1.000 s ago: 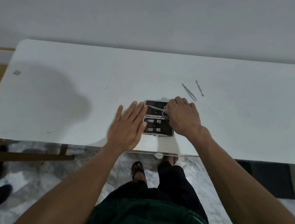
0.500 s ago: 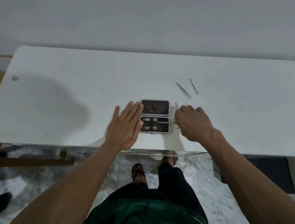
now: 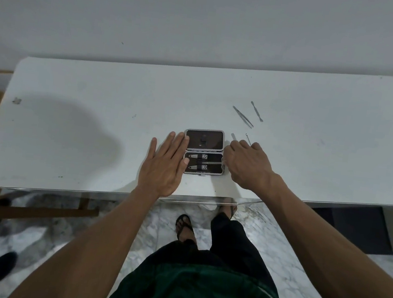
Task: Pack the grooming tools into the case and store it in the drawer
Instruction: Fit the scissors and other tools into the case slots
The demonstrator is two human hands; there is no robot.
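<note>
While the left hand (image 3: 164,167) steadies it, the open case (image 3: 203,152) lies hinge-crosswise.

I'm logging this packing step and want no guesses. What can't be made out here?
- Right hand, head view: whether its curled fingers hold a tool; the hand's back hides them.
- Two thin tools beyond its fingertips: too small to identify.
- Drawer: not in view.
- Case left edge: covered by the left hand.

Shiny metal tweezers (image 3: 242,116) on smooth matt table (image 3: 99,93).
</note>
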